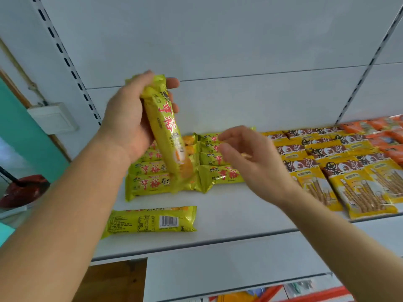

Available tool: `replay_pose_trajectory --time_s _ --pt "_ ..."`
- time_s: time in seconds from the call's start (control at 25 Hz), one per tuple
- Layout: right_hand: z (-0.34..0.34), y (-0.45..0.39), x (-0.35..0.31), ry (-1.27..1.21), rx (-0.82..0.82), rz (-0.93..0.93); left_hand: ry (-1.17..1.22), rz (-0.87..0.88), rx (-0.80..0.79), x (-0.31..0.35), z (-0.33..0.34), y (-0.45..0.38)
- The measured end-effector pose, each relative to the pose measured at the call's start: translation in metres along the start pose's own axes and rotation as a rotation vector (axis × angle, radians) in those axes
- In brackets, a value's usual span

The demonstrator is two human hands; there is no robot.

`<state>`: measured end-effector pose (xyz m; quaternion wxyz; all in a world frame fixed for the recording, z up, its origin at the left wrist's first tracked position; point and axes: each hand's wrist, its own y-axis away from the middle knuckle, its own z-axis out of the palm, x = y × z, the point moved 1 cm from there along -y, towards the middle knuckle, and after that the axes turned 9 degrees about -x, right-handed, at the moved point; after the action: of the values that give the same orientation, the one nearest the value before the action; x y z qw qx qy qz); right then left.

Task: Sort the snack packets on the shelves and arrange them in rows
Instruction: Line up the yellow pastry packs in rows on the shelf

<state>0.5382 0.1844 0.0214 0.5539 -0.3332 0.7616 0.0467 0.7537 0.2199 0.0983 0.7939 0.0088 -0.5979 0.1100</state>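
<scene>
My left hand (128, 118) grips a long yellow-green snack packet (168, 131) with red characters, held almost upright above the white shelf (229, 212). Its lower end hangs over two columns of matching yellow-green packets (150, 182) lying in rows. One more such packet (150, 221) lies face down near the shelf's front edge, barcode up. My right hand (253, 158) hovers blurred to the right of the held packet, fingers loosely bent, holding nothing and covering part of the right column.
Yellow-brown packets of stick biscuits (340, 168) fill the shelf to the right, with orange packets (383, 136) at the far right. The slotted upright (72, 68) stands at the left. A red object (24, 188) sits beyond the shelf's left end.
</scene>
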Motion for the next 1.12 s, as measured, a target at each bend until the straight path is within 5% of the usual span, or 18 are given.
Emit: replay_pose_trajectory --time_s 0.16,0.32,0.56,0.76,1.12 --pt "0.052 0.003 -0.027 -0.517 -0.162 0.097 0.303 0.155 0.049 -0.013 -0.015 0.026" --pt "0.066 0.001 -0.022 -0.623 0.063 0.138 -0.061 0.212 0.18 -0.024 -0.062 0.053" --pt "0.065 -0.009 -0.014 -0.573 0.104 0.194 -0.463 0.164 0.273 -0.032 -0.119 0.088" --pt "0.074 0.003 0.002 -0.141 0.3 0.233 -0.569 -0.01 0.261 -0.059 -0.138 0.103" --pt "0.108 0.026 0.033 0.09 0.345 0.243 -0.732 0.024 0.371 -0.102 -0.135 0.114"
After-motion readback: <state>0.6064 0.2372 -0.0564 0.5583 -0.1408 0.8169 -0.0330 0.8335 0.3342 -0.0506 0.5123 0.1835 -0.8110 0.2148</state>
